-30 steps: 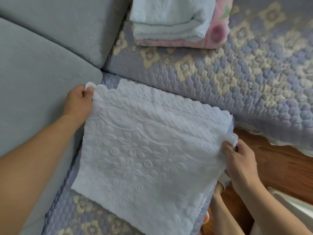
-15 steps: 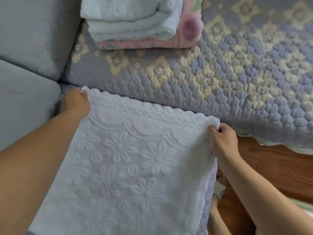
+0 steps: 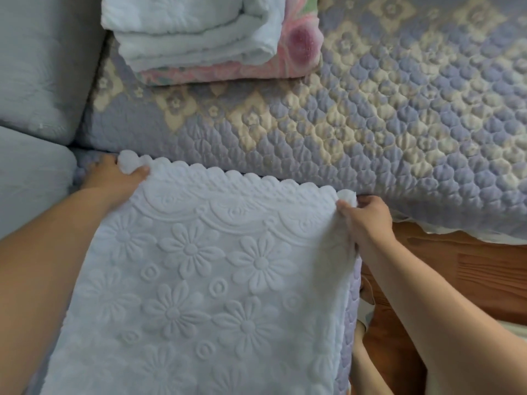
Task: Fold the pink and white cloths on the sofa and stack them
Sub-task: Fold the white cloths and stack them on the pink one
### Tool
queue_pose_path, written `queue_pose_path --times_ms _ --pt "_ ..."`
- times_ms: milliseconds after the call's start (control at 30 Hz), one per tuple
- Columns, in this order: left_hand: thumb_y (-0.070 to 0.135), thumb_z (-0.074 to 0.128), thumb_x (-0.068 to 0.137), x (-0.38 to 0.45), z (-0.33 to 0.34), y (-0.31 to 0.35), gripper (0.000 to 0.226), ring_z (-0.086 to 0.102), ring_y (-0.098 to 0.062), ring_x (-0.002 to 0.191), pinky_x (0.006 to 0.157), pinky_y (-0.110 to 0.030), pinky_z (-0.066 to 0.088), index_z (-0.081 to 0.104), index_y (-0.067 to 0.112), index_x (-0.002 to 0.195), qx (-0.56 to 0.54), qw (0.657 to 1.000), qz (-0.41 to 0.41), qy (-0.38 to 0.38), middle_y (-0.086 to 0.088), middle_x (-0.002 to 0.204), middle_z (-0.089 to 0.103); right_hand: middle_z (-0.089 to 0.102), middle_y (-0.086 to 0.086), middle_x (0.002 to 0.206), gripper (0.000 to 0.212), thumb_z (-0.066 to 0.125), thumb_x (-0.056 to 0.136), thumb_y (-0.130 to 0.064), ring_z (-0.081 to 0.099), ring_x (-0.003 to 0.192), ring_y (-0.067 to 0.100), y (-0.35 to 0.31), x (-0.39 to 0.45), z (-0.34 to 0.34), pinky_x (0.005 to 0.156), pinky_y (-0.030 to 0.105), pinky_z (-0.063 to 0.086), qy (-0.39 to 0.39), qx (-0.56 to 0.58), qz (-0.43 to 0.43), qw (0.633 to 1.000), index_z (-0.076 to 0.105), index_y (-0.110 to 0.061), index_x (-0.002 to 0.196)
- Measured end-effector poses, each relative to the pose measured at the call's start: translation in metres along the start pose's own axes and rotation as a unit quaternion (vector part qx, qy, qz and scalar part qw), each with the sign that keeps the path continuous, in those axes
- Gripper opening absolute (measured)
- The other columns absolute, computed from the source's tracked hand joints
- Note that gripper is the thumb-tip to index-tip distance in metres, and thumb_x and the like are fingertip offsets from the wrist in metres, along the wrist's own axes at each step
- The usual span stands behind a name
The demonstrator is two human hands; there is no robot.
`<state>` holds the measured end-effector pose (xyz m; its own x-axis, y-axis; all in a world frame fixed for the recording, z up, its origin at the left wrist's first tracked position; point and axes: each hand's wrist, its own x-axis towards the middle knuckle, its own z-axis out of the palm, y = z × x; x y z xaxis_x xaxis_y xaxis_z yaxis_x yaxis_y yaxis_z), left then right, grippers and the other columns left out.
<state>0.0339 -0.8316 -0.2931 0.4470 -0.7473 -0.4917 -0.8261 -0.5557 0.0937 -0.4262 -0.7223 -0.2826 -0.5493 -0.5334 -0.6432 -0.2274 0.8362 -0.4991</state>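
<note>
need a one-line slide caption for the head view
Both hands, left hand and right hand, pinch the far corners of a white embossed cloth on the sofa, folded stack behind.

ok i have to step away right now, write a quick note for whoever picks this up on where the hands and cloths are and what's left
Left hand pinches the far left corner of the white cloth; right hand pinches its far right corner.
That cloth lies spread flat on the near sofa seat, scalloped edge away from you, not yet folded.
Done: a folded white cloth sits on a folded pink cloth as a stack at the back of the quilted sofa cover.
Left: fold the cloth in hand, then set it on that stack.
</note>
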Motion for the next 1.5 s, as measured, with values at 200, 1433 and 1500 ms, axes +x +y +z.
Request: queue_pose_path --times_ms 200,1433,1500 --pt "0.039 0.082 0.08 -0.013 -0.009 0.005 0.065 0.062 -0.032 0.113 0.094 -0.043 0.052 0.06 0.009 0.133 -0.184 0.981 -0.034 -0.046 -0.013 0.134 0.062 0.058 0.016 0.128 0.054 0.076 0.088 -0.022 0.058 0.112 0.039 -0.022 -0.003 -0.006 0.099 0.057 0.048 -0.076 0.125 0.174 0.974 0.055 -0.002 0.134" --pt "0.036 0.082 0.056 -0.665 -0.273 -0.076 0.034 0.033 -0.004 0.052 0.044 -0.019 0.025 0.05 0.026 0.057 -0.534 0.838 0.026 0.109 0.006 0.056 0.04 0.066 0.009 0.087 0.024 0.058 0.097 -0.003 0.059 0.067 0.008 -0.231 -0.313 -0.352 0.056 0.016 0.042 -0.208 -0.081 -0.532 0.817 0.07 -0.024 0.098" --pt "0.039 0.083 0.055 -0.686 -0.265 -0.062 0.026 0.043 -0.005 0.054 0.046 -0.019 0.033 0.062 0.025 0.061 -0.562 0.819 0.008 0.112 0.006 0.059 0.051 0.067 0.01 0.091 0.025 0.057 0.097 -0.003 0.059 0.079 0.025 -0.24 -0.308 -0.354 0.067 0.029 0.044 -0.21 -0.098 -0.54 0.809 0.069 -0.025 0.097"
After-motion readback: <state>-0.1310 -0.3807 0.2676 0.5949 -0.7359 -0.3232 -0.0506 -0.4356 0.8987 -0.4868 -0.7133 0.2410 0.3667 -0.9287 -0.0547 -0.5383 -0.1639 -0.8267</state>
